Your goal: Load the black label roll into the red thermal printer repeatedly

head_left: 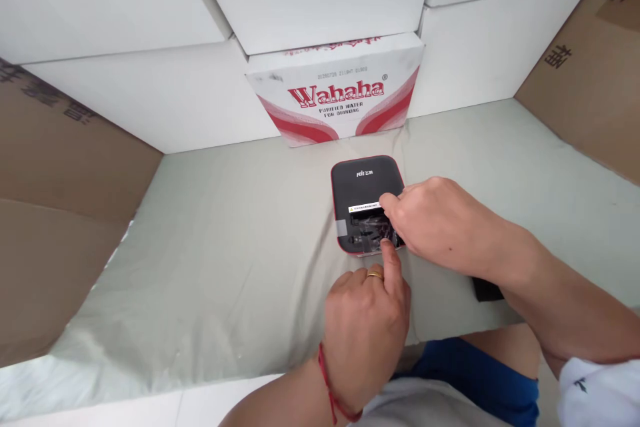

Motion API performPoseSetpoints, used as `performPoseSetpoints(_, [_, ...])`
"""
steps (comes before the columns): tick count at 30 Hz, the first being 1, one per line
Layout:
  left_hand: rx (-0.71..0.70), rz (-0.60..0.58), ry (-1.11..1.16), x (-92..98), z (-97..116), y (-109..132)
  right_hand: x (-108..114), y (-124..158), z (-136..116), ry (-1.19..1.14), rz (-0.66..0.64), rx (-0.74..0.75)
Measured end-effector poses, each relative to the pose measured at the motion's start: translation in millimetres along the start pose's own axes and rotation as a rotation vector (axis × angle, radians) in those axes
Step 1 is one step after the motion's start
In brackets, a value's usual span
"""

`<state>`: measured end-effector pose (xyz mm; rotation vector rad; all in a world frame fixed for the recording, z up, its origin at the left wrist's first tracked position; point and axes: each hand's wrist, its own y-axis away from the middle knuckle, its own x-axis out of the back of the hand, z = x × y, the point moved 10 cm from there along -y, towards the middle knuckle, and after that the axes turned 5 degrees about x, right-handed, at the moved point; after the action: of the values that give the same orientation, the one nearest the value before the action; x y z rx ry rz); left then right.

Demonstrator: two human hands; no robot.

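A small black device (365, 187) with a red rim and rounded corners lies on a pale cloth-covered table (225, 247). Its near end shows an open compartment with a yellow-and-white label strip above it. My right hand (435, 227) reaches in from the right, fingers curled and pinched over that compartment; what they grip is hidden. My left hand (367, 327), with a gold ring and a red wrist string, is mostly curled, its index finger stretched forward and touching the device's near edge.
A white-and-red "Wahaha" water carton (340, 90) stands just behind the device among plain white boxes (150, 90). Brown cardboard walls (60, 233) flank the left and right sides. A small black object (486, 290) lies under my right forearm.
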<state>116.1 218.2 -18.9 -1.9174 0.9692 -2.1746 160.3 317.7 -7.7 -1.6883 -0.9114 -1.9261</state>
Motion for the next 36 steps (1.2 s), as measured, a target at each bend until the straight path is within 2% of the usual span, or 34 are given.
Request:
performPoseSetpoints(5, [0.023,-0.011,0.033,-2.3,-3,-2,-11,2,8,-0.021,0.006,-0.081])
performPoseSetpoints(6, [0.033,-0.017,0.049,-1.9,-5,-2,-12,6,10,-0.047,0.066,-0.110])
performPoseSetpoints(8, [0.048,-0.025,0.125,1.5,-9,-2,-10,17,11,-0.129,0.279,-0.127])
performPoseSetpoints(10, [0.088,-0.014,0.286,6.8,-21,-2,-7,34,3,-0.253,0.527,-0.047])
performPoseSetpoints(11, [0.139,0.001,0.390,8.3,-33,-3,-8,43,-4,-0.317,0.626,0.022])
performPoseSetpoints(13, [0.340,0.060,0.598,3.7,-71,-3,-10,59,-14,-0.408,0.752,0.129])
performPoseSetpoints(15, [0.651,0.111,0.791,-18.6,-120,3,-14,68,-18,-0.441,0.807,0.155])
performPoseSetpoints(16, [0.774,0.103,0.917,-36.8,-139,6,-15,71,-18,-0.441,0.824,0.146])
performPoseSetpoints(18, [0.912,-0.002,1.219,-80.6,-159,7,-15,75,-17,-0.431,0.846,0.133])
performPoseSetpoints(20, [0.985,-0.114,1.466,-117.5,-165,9,-15,76,-16,-0.424,0.858,0.139])
performPoseSetpoints(21, [0.983,-0.153,1.557,-129.9,-164,9,-15,76,-16,-0.424,0.860,0.146])
performPoseSetpoints(23, [0.897,-0.189,1.642,-141.2,-160,7,-16,76,-16,-0.436,0.849,0.155])
performPoseSetpoints(28, [0.684,-0.224,1.638,-142.7,-149,3,-18,74,-15,-0.469,0.820,0.166])
performPoseSetpoints(33, [0.651,-0.266,1.634,-147.6,-147,-2,-13,68,-12,-0.470,0.761,0.184])
performPoseSetpoints(36, [0.654,-0.245,1.628,-150.5,-149,-1,-11,57,-9,-0.467,0.659,0.169])
